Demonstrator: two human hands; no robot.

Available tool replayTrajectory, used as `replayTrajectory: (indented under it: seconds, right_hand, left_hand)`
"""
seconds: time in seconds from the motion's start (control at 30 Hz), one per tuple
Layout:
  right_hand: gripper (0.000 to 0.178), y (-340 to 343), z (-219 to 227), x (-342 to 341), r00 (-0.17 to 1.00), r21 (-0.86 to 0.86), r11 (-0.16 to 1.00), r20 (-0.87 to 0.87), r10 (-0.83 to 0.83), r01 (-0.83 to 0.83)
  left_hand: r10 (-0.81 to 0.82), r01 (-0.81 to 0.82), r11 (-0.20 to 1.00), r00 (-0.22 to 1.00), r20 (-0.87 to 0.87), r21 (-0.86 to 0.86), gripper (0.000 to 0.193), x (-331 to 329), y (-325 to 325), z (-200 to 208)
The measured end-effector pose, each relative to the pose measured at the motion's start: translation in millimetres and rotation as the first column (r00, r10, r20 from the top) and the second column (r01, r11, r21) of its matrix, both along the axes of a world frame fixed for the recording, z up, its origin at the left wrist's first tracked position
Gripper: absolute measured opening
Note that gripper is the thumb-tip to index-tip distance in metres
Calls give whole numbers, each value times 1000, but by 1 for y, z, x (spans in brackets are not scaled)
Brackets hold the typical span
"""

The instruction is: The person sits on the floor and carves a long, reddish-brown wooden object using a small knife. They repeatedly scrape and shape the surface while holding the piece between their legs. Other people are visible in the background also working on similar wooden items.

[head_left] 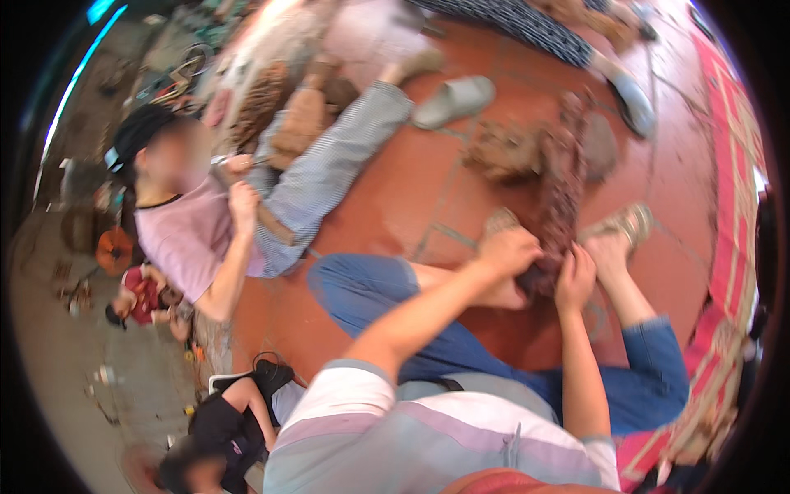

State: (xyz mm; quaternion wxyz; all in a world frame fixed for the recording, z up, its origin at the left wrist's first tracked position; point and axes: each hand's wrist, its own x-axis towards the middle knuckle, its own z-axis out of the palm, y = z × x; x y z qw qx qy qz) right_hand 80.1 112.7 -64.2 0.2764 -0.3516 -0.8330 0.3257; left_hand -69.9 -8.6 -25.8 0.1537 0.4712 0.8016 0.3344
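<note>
— Head view: what is gripped by the hands?
— A long reddish-brown braided fibre strip [562, 193] is clasped at its near end by the left hand [510, 251] and right hand [575, 278], fingers closed, between the sandalled feet [629, 222] on the red tiled floor [428, 198].
— Is its texture seen?
— Blurred; the gripped end is hidden.

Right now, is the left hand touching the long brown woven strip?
Touching. The head view shows the left hand closed over the brown woven strip, with no gap; the right hand grips it just beside.
</note>
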Motion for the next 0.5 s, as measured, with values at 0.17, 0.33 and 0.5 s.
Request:
replayTrajectory:
  seconds: [0.17, 0.33, 0.5]
  right_hand:
    - [23, 0, 3, 1, 998, 27, 999, -58, -16, 17]
    - [24, -2, 13, 3, 999, 5, 999, -41, -36, 36]
    - [25, -3, 13, 3, 998, -13, 999, -46, -39, 39]
  left_hand:
    - [-5, -58, 900, 990, -144, -431, 18, -43, -37, 42]
    - [-24, 30, 983, 999, 32, -182, 18, 15, 13, 60]
    - [-15, -15, 930, 997, -80, -367, 16, -12, -25, 47]
